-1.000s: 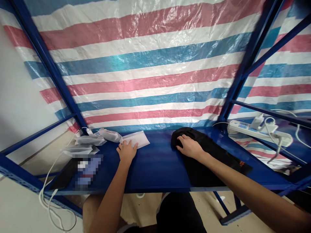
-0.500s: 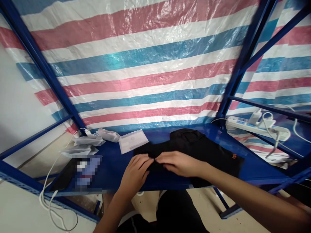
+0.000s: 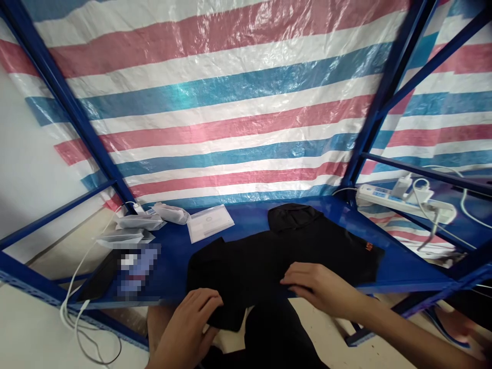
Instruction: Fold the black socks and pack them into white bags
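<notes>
and here's the black garment (image 3: pixel 261 261), soft, matte cloth lying spread across the smooth blue metal shelf (image 3: pixel 172 271), one corner drooping over the front edge! a rounded, hood-like bunch of fabric stands at its far side, small orange lettering (image 3: pixel 369 246) toward the right end. the left hand (image 3: pixel 192 318) is down at that drooping corner, fingers bent against the cloth; whether they pinch it, i cannot tell. over to the right hand (image 3: pixel 319 287), fingers loosely curved, tips at the near side of the fabric, and again a grip can't be made out. behind the garment, a flat, white rectangular packet (image 3: pixel 210 223); to its left, crinkly translucent pouches (image 3: pixel 140 222). glossy, wrinkled striped sheeting (image 3: pixel 230 118) backs it all!
</notes>
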A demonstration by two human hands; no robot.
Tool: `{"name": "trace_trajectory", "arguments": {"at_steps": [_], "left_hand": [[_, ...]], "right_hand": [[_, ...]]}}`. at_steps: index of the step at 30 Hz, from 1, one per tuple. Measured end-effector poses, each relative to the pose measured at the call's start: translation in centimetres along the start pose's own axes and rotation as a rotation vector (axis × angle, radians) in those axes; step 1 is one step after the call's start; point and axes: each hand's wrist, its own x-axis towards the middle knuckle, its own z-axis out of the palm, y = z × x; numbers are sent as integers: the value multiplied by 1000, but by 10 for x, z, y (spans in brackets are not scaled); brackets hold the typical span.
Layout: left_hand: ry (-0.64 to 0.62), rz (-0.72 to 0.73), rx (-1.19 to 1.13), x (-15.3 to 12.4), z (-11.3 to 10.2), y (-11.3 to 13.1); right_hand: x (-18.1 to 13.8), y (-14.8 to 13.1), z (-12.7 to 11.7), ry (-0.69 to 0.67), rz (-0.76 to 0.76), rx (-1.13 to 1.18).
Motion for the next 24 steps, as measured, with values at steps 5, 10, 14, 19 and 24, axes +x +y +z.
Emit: {"name": "trace_trajectory", "arguments": {"at_steps": [5,10,14,19,24], "left_hand": [[77,-252,-133,58,-36,-27],[91,-459,5,116,-24,-66],[115,-479,43,119,-6,-83],[100,-354,22,78,-13,-61],[76,-191,146,21,6,-11]], "right_hand": [[57,25,-38,159,165,287],[122,70,-36,190,197,45],[134,57,-12,241,106,-374],[126,12,28,124,57,-280],[140,6,55,111,170,-348]]}}
